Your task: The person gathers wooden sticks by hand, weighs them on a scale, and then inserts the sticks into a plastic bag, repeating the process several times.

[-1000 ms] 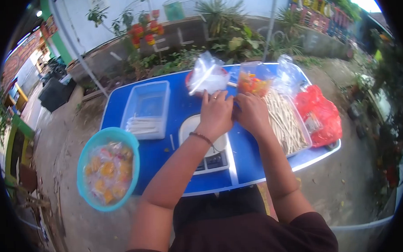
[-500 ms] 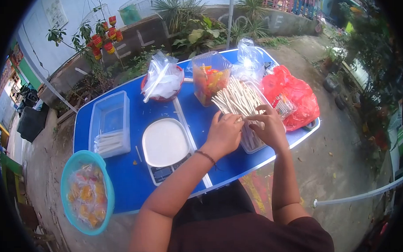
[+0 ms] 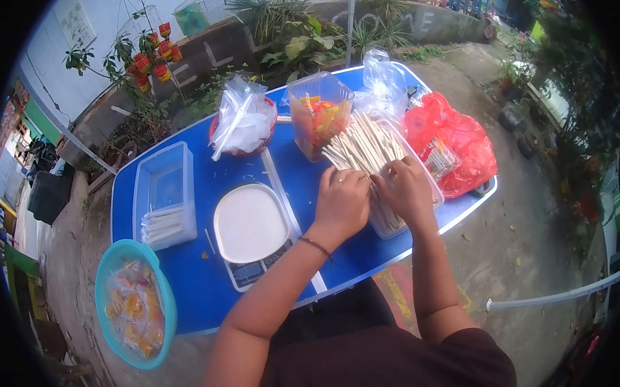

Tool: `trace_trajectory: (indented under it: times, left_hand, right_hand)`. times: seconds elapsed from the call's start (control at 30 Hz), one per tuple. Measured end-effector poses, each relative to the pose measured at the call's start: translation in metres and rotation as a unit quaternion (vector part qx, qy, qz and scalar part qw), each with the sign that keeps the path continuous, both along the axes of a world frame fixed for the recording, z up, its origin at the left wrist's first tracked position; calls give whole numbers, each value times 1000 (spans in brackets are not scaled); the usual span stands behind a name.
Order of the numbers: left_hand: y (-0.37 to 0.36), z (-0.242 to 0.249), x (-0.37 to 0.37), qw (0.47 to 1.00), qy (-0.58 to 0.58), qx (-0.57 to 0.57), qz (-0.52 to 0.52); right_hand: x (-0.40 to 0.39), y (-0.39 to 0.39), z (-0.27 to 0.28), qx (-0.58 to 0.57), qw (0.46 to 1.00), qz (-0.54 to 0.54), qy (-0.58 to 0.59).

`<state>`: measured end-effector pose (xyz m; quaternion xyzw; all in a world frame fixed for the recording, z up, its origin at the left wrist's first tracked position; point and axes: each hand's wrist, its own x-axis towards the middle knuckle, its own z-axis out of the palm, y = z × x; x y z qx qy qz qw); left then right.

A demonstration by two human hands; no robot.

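Note:
A large heap of thin pale sticks [image 3: 364, 142] fills a clear plastic box [image 3: 387, 226] on the right of the table and rises above its rim. My left hand [image 3: 342, 200] is curled at the near left side of the heap, its fingers closed on sticks. Beside it, my right hand [image 3: 407, 193] has thumb and fingers pressed together on sticks at the near right of the heap. The fingertips of both hands are partly hidden. Left of my left forearm stands a digital kitchen scale [image 3: 251, 223] with a pale square platform.
Behind the sticks stand a clear tub [image 3: 315, 118] of colourful packets and a red basket [image 3: 272, 130] holding plastic bags. A red plastic bag [image 3: 452, 147] lies right. Leftward are a clear box [image 3: 162, 175] with white wrapped bundles and a turquoise basin [image 3: 102, 296] of packaged snacks.
My right hand has come down onto the sticks, and its raised, parted fingers are now closed. My left hand has shifted slightly left. The view has moved a little.

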<state>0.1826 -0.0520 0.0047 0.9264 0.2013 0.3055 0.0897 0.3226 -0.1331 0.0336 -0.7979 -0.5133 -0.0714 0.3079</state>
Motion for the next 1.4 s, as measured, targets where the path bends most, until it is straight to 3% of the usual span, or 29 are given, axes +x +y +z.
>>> trace_trajectory:
  times: [0.23,0.43,0.8,1.03,1.13,1.17,1.23,1.33,1.37,1.4]
  left_hand:
    - [1,-3,3,998,-12,-27,49]
    - [2,1,5,996,56,10,75]
    - [7,-3,7,998,45,-8,34]
    - [7,7,6,997,35,-55,37]
    - [11,16,9,981,-28,-190,-5]
    - [13,11,15,948,-86,-304,-43]
    - [14,2,29,828,-195,-513,-116]
    - [9,13,35,706,-234,-651,-153]
    - [11,24,32,663,-225,-673,-241]
    - [14,21,34,653,-221,-677,-257]
  right_hand:
    - [-15,21,-3,-51,997,-61,-22]
    - [-14,28,-3,-37,997,-58,-43]
    - [-8,26,-9,-42,998,-50,-10]
    - [8,19,-11,107,991,-1,85]
    - [7,14,1,152,975,9,161]
    - [5,12,3,157,972,11,174]
    - [2,10,5,159,968,11,194]
    - [1,9,3,148,967,8,209]
    - [3,9,-2,140,967,7,212]
    - [5,9,-6,133,968,6,215]
